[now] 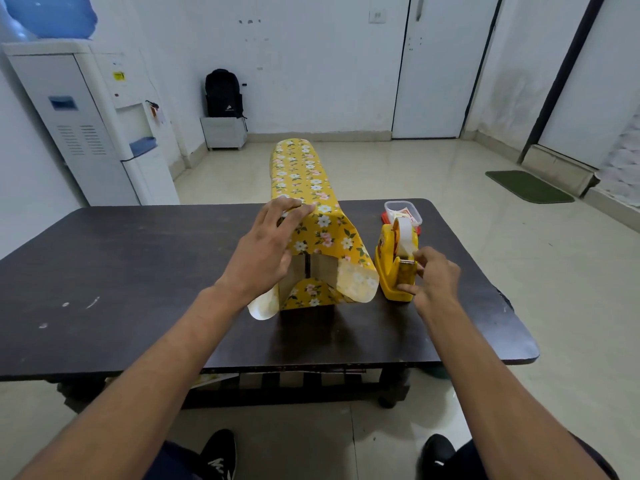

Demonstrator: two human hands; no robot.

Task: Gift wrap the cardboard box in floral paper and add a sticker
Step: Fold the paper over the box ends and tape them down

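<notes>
The long cardboard box (325, 271), sheathed in yellow floral paper (304, 174) with its near end uncovered, is laid on the bench (138, 271), pointed away from the person. Straight left fingers (294, 205) are pressed on it; the tape dispenser (393, 271) is pinched by right fingers (425, 255).

Long cardboard box (322, 268) lies lengthwise on surface, wrapped top & sides in yellow floral paper (301, 174). Left grip (266, 244) presses paper flat on top nr near end. Below grip, end still open: bare cardboard shows, bottom flap folded up, side flaps loose.
</notes>
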